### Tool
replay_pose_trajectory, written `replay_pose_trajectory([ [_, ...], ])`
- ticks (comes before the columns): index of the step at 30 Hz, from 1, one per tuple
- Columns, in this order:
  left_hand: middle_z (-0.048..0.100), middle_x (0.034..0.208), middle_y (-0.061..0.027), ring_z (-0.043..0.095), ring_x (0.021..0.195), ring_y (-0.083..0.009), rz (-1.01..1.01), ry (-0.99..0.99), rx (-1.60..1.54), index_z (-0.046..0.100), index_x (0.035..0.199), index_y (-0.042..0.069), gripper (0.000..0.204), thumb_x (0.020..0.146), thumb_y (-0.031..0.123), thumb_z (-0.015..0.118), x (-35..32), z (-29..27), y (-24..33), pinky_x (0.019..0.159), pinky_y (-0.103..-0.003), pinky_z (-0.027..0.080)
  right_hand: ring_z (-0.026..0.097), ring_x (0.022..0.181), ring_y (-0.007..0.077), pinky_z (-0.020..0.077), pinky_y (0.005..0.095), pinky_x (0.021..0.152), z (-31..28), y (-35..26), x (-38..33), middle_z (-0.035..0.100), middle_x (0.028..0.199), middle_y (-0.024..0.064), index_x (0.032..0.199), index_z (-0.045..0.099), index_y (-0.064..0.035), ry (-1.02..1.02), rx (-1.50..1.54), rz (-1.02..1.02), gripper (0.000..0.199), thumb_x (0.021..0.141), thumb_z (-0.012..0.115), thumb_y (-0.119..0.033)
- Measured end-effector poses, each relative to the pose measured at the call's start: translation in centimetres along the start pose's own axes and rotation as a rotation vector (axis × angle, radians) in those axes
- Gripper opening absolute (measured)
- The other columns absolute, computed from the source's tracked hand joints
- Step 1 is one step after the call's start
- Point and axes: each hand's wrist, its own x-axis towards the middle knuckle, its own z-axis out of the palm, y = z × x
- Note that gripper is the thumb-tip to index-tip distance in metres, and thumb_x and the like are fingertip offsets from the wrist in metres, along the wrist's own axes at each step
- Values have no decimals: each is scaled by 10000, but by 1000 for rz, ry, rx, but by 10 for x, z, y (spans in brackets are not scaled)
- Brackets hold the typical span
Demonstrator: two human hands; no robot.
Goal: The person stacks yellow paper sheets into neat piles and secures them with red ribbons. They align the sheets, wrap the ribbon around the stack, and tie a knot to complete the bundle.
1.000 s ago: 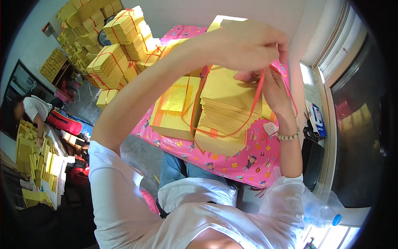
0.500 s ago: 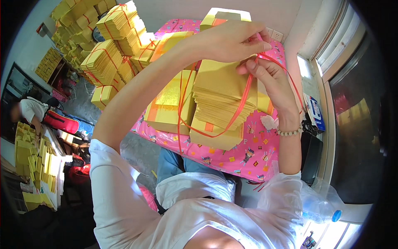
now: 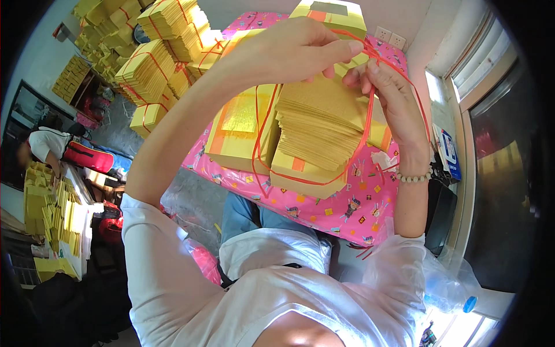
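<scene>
One pink-covered worktop point(image 3: 321, 220), yellow paper on all sides

Far left: a co-worker point(image 3: 49, 143) in a white top bends over a white table point(image 3: 84, 237) bearing yellow bundles point(image 3: 60, 214). Grey floor point(image 3: 193, 202) separates it from the worktop. Red-tied stacks point(image 3: 144, 72) rise just beyond the worktop's left edge. Near its front left corner lies a gold-panelled block point(image 3: 240, 124). The left hand point(image 3: 306, 49) reaches above the rear half, fingertips at a red ribbon point(image 3: 365, 136); whether they pinch it, I cannot tell. Mid front edge: a loose paper stack point(image 3: 318, 124) on a yellow block point(image 3: 324, 191), the ribbon looped around their front. The right hand point(image 3: 396, 101), toward the right edge, pinches the ribbon between thumb and curled forefinger. Sockets point(image 3: 390, 37) sit on the wall by the rear right corner. Far right: a dark window point(image 3: 503, 173).
</scene>
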Motion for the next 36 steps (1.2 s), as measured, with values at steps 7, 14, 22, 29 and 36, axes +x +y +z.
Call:
replay_pose_trajectory([
  [7,576,796,28,490,630,-40,-3,-29,-519,644,1013,53,457,910,483,526,15,12,4,538,-202,363,496,748,32,374,206,662,3,1,-1,619,829,-15,871,654,-17,-115,-1,-24,376,962,521,-356],
  [14,601,805,9,509,684,-58,52,-45,-316,593,1043,33,422,869,415,638,4,8,7,604,-219,407,438,613,42,340,206,583,3,-3,-3,533,662,-59,873,677,-45,103,75,100,400,956,516,-401],
  [22,580,748,-23,529,676,-99,81,-188,1,598,899,31,381,841,401,669,-20,29,9,579,-254,407,542,668,54,429,225,654,-10,7,4,598,700,-34,980,640,-75,265,495,192,342,965,502,-386],
  [29,653,828,-42,599,740,-100,45,-278,-303,612,870,43,375,965,372,457,-17,18,-4,629,-236,455,600,817,103,490,282,831,-14,14,5,654,909,11,1028,612,-67,401,771,157,315,968,502,-355],
  [36,664,849,-42,622,770,-112,-55,-402,-358,591,893,53,404,994,388,389,-3,12,-13,684,-237,473,579,897,85,478,276,848,2,-9,1,656,989,35,1105,622,-40,127,121,56,357,948,540,-350],
])
